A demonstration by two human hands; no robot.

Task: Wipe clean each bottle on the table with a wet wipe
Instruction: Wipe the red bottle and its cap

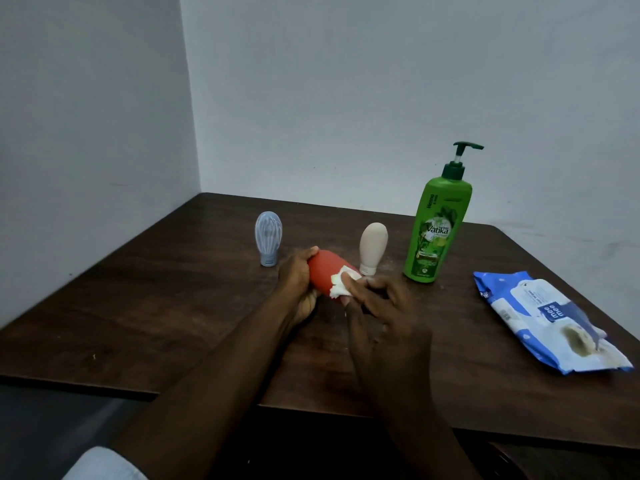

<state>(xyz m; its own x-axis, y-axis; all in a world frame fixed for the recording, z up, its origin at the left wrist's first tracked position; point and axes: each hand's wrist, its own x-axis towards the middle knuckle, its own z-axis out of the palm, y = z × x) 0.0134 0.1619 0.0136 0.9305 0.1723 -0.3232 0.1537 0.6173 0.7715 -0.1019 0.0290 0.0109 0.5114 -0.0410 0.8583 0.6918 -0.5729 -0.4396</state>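
My left hand (299, 285) grips a red squeeze bottle (325, 271), tilted above the middle of the dark wooden table (156, 306). My right hand (384, 313) pinches a white wet wipe (343, 284) and presses it against the red bottle's lower side. A pale blue bottle (268, 239) stands cap-down at the back left. A beige bottle (372, 247) stands cap-down just behind my hands. A tall green pump bottle (436, 223) stands upright to the right.
A blue and white pack of wet wipes (550, 320) lies flat at the table's right side, its flap open. Walls close the table in at the back and the left. The table's front edge runs just below my forearms.
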